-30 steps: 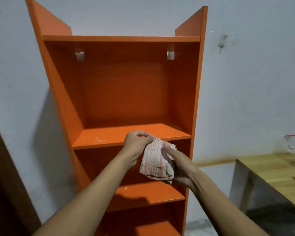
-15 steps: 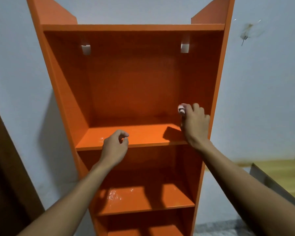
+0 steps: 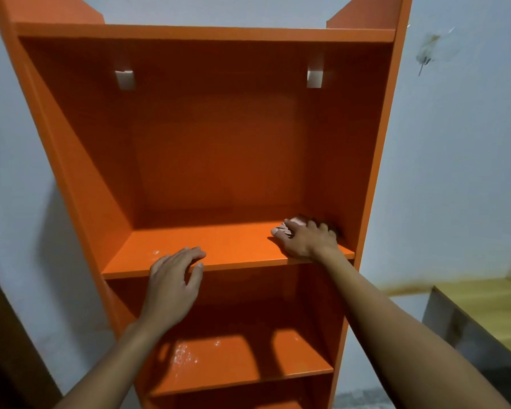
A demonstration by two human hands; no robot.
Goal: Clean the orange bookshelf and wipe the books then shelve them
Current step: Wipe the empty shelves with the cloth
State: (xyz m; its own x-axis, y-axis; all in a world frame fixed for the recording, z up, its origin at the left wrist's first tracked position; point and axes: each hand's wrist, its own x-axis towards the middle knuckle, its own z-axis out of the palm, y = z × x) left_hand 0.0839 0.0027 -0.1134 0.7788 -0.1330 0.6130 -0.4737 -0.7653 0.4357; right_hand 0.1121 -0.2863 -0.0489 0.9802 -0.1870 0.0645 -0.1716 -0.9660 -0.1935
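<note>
**No readable text in view**

I find no words, labels, brands or numbers to read here. The orange bookshelf carries no markings on its panels, and the cloth on its shelf is too bunched to show any print.

bookshelf fills frame centre; cloth under right hand at shelf's right; left hand on front edge, lower left; table far right.

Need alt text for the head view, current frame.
Right hand presses a cloth onto an orange bookshelf shelf board, at its right rear corner. Left hand rests open on that board's front edge; no books show.
</note>
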